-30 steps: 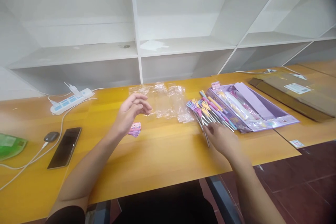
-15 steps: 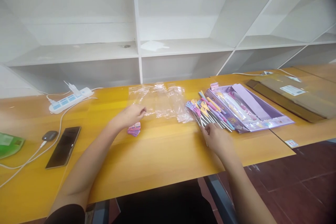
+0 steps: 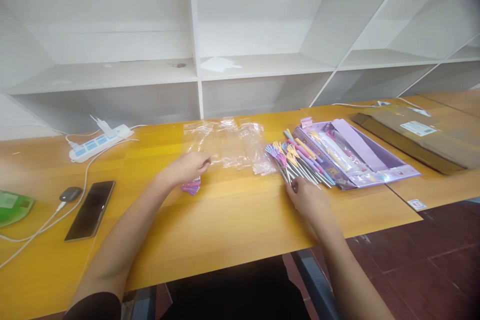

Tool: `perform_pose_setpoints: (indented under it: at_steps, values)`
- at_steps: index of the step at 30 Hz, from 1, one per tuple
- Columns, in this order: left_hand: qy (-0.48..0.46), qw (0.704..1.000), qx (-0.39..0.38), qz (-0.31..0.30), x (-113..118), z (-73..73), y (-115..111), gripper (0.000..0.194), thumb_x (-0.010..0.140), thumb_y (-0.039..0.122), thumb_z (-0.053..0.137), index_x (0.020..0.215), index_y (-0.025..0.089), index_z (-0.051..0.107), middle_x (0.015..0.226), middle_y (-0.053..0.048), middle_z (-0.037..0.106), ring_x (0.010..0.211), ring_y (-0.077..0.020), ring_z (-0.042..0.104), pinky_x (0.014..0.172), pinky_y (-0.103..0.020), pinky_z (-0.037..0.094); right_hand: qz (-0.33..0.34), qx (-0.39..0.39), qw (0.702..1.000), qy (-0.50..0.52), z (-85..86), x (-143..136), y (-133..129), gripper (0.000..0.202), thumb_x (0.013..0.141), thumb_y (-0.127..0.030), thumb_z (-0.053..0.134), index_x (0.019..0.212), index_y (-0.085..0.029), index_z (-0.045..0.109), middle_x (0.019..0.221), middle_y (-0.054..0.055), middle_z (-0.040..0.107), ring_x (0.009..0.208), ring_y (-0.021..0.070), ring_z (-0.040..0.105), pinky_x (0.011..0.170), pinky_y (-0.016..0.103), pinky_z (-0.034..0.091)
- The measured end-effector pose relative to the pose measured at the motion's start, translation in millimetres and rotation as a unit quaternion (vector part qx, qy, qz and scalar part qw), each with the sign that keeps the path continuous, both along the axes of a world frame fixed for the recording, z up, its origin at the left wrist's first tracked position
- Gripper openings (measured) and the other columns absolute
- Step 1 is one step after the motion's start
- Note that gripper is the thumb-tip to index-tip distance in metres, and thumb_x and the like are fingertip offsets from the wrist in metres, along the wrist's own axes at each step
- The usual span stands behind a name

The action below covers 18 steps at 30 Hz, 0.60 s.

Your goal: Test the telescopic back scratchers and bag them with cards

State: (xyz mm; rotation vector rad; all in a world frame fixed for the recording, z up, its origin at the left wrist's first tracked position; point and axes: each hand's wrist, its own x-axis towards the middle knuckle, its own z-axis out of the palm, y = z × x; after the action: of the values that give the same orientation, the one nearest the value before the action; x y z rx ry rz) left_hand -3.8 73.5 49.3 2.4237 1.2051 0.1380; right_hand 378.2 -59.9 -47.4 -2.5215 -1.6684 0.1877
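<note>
My left hand (image 3: 192, 166) hovers above a small stack of pink printed cards (image 3: 191, 187), its fingers curled together. What they hold, if anything, is hidden. Just beyond it, clear plastic bags (image 3: 234, 145) lie flat and overlapping on the table. My right hand (image 3: 309, 197) is closed at the near side of a pile of back scratchers (image 3: 296, 162), fingers pinched on the metal rod of one. These have hand-shaped heads in blue, pink and orange, silver rods and coloured handles. The pile lies against an open purple box (image 3: 386, 172) containing more wrapped pieces.
On the wooden table (image 3: 225, 230), a flat cardboard box (image 3: 416, 135) lies at the right. At the left are a white power strip (image 3: 99, 145), a phone (image 3: 90, 210), a black earbud case (image 3: 71, 194) with cables, and a green packet (image 3: 15, 207). White shelves (image 3: 262, 65) stand behind.
My left hand has shifted slightly to the right and nearer, covering more of the cards. My right hand has drawn slightly nearer at the rods. The table's items stay in place.
</note>
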Motion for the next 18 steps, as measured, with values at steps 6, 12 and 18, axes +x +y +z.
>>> perform_pose_setpoints:
  at_steps: [6,12,18]
  values:
    - [0.003,1.0,-0.013,-0.005,4,7.3,-6,0.023,0.1,0.026,0.045,0.089,0.023,0.064,0.074,-0.004,0.065,0.065,-0.0215,0.059,0.064,-0.033,0.04,-0.014,-0.006,1.0,0.001,0.4,-2,2,0.032,0.108,-0.045,0.049,0.1,-0.019,0.067,0.092,0.012,0.077,0.088,0.0278,0.073,0.068,0.034,0.035]
    - [-0.01,0.999,-0.036,0.001,6,14.1,-13,0.023,0.1,0.027,0.045,0.088,0.025,0.064,0.06,0.0,0.054,0.051,-0.0206,0.051,0.062,-0.034,0.037,-0.018,0.013,1.0,0.023,-1.9,1,3,0.029,0.106,-0.044,0.052,0.098,-0.02,0.066,0.085,0.012,0.076,0.079,0.0266,0.07,0.067,0.034,0.035]
    - [-0.03,0.998,-0.052,0.001,6,13.8,-13,0.021,0.099,0.026,0.047,0.087,0.026,0.064,0.052,0.003,0.048,0.046,-0.02,0.048,0.06,-0.034,0.036,-0.02,0.05,0.996,0.067,0.8,3,2,0.025,0.102,-0.043,0.054,0.089,-0.023,0.06,0.075,0.007,0.072,0.065,0.0222,0.063,0.064,0.032,0.035]
